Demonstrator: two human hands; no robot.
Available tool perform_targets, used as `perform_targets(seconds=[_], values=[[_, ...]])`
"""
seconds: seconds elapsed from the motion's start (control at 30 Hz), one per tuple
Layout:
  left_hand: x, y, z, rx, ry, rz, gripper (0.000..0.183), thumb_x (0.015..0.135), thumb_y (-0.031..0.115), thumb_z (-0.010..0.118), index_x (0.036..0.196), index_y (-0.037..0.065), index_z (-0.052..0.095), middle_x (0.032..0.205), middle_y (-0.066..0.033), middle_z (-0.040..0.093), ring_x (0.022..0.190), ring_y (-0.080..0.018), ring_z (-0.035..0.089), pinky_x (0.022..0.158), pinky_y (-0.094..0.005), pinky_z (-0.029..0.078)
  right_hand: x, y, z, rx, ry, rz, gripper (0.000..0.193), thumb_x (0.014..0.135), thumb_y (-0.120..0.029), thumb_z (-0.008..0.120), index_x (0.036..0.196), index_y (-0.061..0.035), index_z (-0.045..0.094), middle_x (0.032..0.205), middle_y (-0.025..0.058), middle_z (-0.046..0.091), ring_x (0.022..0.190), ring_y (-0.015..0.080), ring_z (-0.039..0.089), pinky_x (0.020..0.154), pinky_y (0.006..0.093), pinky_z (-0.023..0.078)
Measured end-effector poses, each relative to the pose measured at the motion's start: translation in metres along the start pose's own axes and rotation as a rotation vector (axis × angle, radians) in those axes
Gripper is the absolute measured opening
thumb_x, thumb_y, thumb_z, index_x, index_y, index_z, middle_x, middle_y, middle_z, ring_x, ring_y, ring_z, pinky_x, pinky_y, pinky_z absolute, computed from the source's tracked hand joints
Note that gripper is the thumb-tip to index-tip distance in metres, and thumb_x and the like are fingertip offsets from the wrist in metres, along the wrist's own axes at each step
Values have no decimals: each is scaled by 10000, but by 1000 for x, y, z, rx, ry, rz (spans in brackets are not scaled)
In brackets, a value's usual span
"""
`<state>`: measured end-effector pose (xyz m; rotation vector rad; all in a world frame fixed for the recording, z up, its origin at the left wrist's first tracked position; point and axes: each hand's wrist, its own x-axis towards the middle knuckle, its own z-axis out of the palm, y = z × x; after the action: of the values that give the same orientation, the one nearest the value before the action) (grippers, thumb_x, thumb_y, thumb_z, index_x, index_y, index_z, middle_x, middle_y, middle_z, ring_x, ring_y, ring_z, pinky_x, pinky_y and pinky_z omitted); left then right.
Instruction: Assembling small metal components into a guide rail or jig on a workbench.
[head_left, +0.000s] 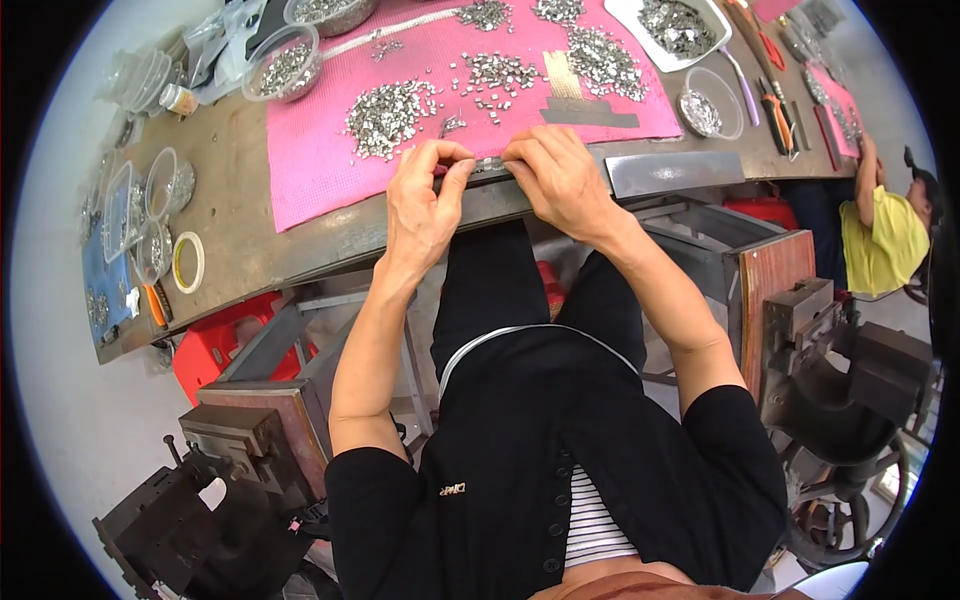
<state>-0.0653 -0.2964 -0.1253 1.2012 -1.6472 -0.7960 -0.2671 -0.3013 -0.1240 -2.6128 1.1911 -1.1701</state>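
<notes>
At the near edge of the pink mat (300,150), my left hand (425,195) is closed in a pinch, with a bit of something dark red by its fingers. My right hand (562,185) is closed too, its fingertips bent over the bench edge. Between the two hands runs a short strip of small silver metal links (488,164), gripped at both ends; the fingers hide the rest of it. Just beyond lie a large pile of small silver metal pieces (388,118) and a smaller pile (500,70).
Tubs of metal pieces (284,70) stand far left, a white tray (678,32) far right. Beside my right hand lies a flat metal plate (675,173). Orange-handled pliers (776,118) and a tape roll (188,262) are on the bench. A person in yellow (882,240) works at right.
</notes>
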Motion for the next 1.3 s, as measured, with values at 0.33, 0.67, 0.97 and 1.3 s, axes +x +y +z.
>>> perform_targets(seconds=[0.33,0.67,0.97,1.3], values=[[1,-3,15,51,-47,161,108,872,34,704,962,0,654,934,-131,643,901,-308,615,804,-388,490,-5,-3,2,-92,36,18,169,827,-24,718,970,-30,627,960,97,638,873,292,621,795,393,469],[3,-1,19,215,-28,290,107,871,26,710,954,4,647,944,-119,653,907,-302,625,819,-385,494,-8,2,-13,81,47,135,147,852,-2,691,996,-28,687,957,98,674,895,288,635,815,382,479],[8,11,15,366,-102,380,121,853,8,701,953,20,634,915,-128,627,872,-336,602,781,-424,497,-11,2,-15,93,99,148,152,850,12,693,995,-29,690,951,101,673,893,292,640,804,377,490],[0,5,-3,-721,62,-213,243,1057,217,570,1143,6,654,995,-89,699,944,-169,657,846,-338,538,-11,-7,-22,106,182,163,154,831,24,695,977,-24,683,938,95,666,890,286,643,798,385,471]])
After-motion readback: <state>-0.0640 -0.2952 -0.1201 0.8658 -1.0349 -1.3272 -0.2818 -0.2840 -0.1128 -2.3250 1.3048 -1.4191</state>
